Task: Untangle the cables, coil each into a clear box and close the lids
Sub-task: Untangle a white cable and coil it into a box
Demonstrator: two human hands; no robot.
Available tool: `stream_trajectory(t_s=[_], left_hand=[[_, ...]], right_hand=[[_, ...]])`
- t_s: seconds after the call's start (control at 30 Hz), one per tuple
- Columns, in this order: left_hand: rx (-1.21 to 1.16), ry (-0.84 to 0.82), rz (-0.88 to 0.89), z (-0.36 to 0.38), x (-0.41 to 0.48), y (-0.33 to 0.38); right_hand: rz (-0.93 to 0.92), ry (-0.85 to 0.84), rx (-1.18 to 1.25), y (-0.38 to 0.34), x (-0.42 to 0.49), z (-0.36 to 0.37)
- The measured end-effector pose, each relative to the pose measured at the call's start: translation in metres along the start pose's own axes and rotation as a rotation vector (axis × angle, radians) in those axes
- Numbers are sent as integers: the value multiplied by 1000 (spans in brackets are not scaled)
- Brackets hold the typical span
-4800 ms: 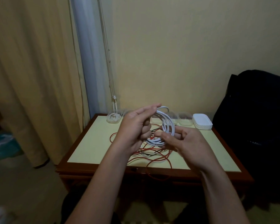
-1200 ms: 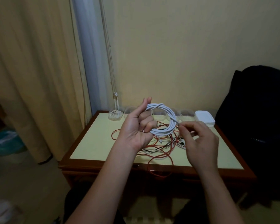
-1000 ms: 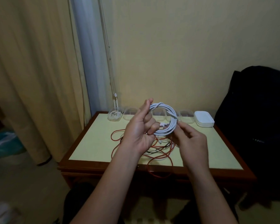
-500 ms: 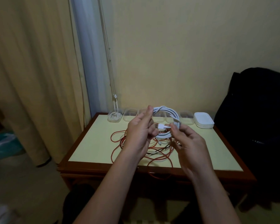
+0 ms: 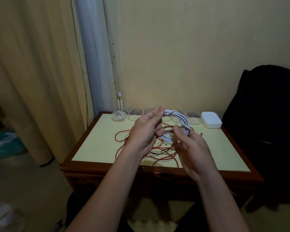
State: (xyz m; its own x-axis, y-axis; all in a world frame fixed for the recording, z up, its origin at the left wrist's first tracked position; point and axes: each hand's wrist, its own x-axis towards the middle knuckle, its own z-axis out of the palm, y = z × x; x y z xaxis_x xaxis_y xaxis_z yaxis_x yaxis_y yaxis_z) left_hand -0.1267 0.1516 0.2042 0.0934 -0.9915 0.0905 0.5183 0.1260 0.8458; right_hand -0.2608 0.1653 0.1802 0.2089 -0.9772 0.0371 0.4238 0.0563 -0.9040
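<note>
White coil [image 5: 178,118] held up over table [image 5: 97,144], in front of the back row of clear boxes [image 5: 135,114]. It's an elongated loop, tilted, long axis running upper-L to lower-R. L hand [image 5: 145,133] grips its upper-L end, fingers curled thru the loop, thumb + index on top. R hand [image 5: 192,144] is blurred, fingers curled on the lower-R end. Red cable [image 5: 122,139] lies tangled under the hands; leftmost box [image 5: 118,116] has a white cable in it; lids [image 5: 211,122] stacked far R

Bare left hand [image 5: 144,134] and right hand [image 5: 191,144]; forearms uncovered; dark clothing [image 5: 84,208] at the lap, indistinct.
</note>
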Motion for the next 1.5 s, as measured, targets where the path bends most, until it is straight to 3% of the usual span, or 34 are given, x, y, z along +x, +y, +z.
stream_trajectory(t_s=[0.17,0.27,0.37,0.47,0.53,0.6,0.77,1.03,1.13,1.33,1.4,1.5], left_hand=[[33,41,35,-4,0,2],[92,19,42,-8,1,2],[158,63,41,-16,5,-1],[447,189,95,-26,15,-7],[484,238,97,-31,23,-7],[361,235,30,-33,31,-5],[104,154,-191,-38,60,-9],[327,223,-392,-108,122,-64],[510,237,-336,-142,144,-72],[1412,249,138,-239,192,-105],[1575,209,84,-267,210,-115],[1531,265,-106,-306,238,-125]], right_hand=[[-134,224,-292,4,-7,0],[-263,269,-509,9,-8,-3],[-377,206,-903,12,0,-11],[-350,42,-1061,10,9,-17],[-337,-41,-1032,5,14,-17],[-295,-54,-894,3,23,-13],[-166,98,-671,23,75,-23],[13,147,-720,73,175,-42],[23,127,-758,91,214,-40],[10,108,-868,118,298,-43],[5,111,-895,125,324,-43],[27,113,-923,133,364,-39]])
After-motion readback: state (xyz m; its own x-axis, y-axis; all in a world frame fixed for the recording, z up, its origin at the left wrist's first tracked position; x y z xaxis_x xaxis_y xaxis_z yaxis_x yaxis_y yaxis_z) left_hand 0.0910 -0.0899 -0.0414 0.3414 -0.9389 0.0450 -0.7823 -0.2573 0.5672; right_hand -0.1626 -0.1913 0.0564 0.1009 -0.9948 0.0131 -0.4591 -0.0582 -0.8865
